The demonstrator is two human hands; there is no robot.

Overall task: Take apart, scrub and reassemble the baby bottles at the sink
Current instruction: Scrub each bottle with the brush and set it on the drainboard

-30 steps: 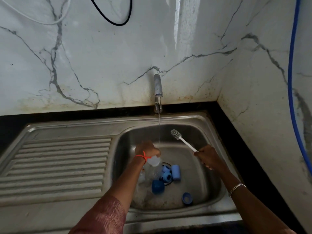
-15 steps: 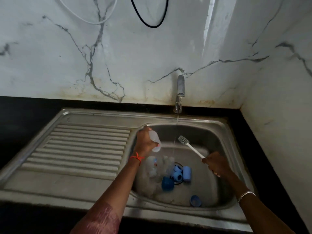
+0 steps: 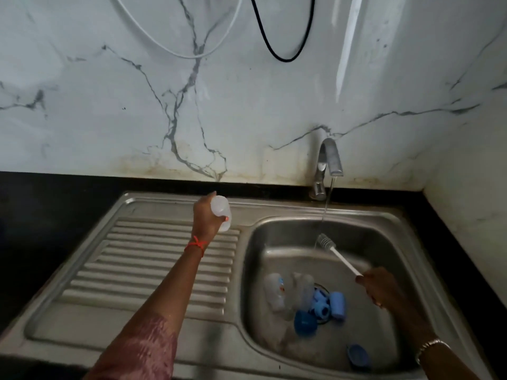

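Observation:
My left hand grips a clear baby bottle above the far end of the ribbed drainboard. My right hand holds the white handle of a bottle brush over the sink basin, its bristle head under the thin stream from the tap. On the basin floor lie more clear bottles and several blue parts: a cap, a ring part on the drain, a cylinder and another cap.
A black counter surrounds the steel sink. Marble-patterned walls rise behind and to the right. A white cable and a black cable hang on the back wall.
My left hand has lifted the clear bottle out of the basin and carried it left, over the drainboard. The brush stays under the running water. The view has shifted left.

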